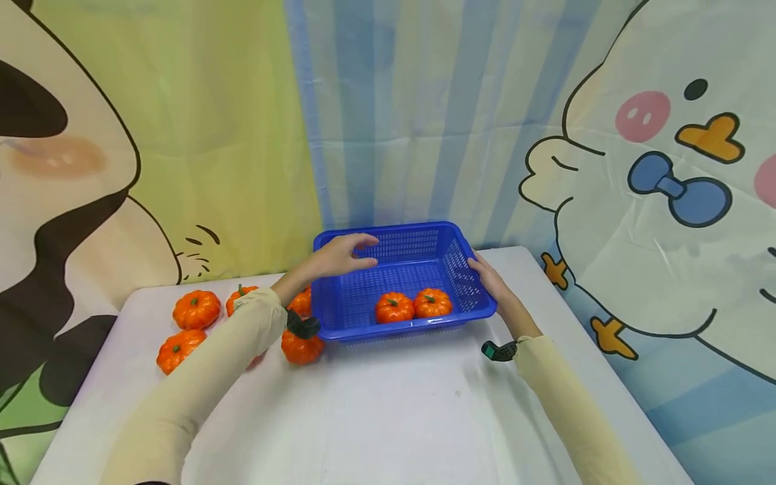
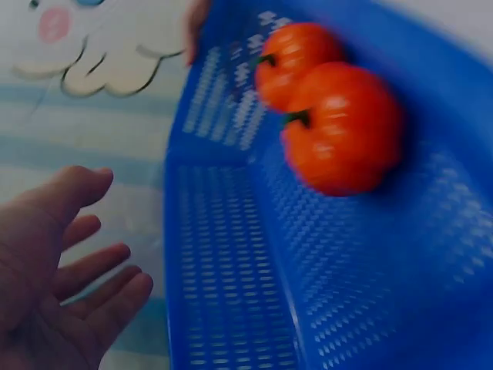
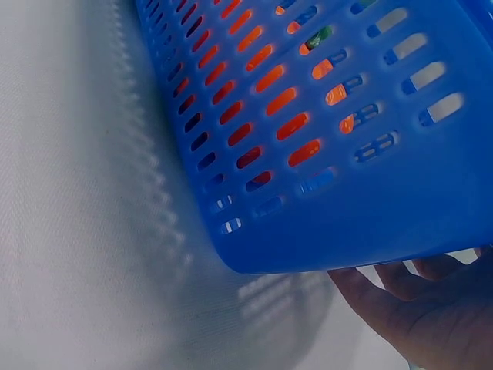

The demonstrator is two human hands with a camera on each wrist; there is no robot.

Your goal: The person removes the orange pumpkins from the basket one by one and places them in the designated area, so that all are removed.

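A blue plastic basket [image 1: 388,333] with slotted walls is at the back of the table. Two orange pumpkins lie in it against the near wall, a left pumpkin [image 1: 395,308] and a right pumpkin [image 1: 433,303]. At the basket's right end, my right hand [image 1: 490,277] grips the side, and the right wrist view shows its fingers [image 3: 385,304] along the outer wall. My left hand [image 1: 344,256] is above the left part of the basket, thumb and fingers apart, holding nothing. In the left wrist view, that hand [image 2: 69,270] appears beside the basket's rim.
Several more pumpkins lie on the white table [image 1: 388,417] left of the basket, including an outer pumpkin [image 1: 197,309] and a near pumpkin [image 1: 302,347]. My left sleeve [image 1: 206,377] partly covers this group. A printed curtain [image 1: 400,121] hangs right behind the table.
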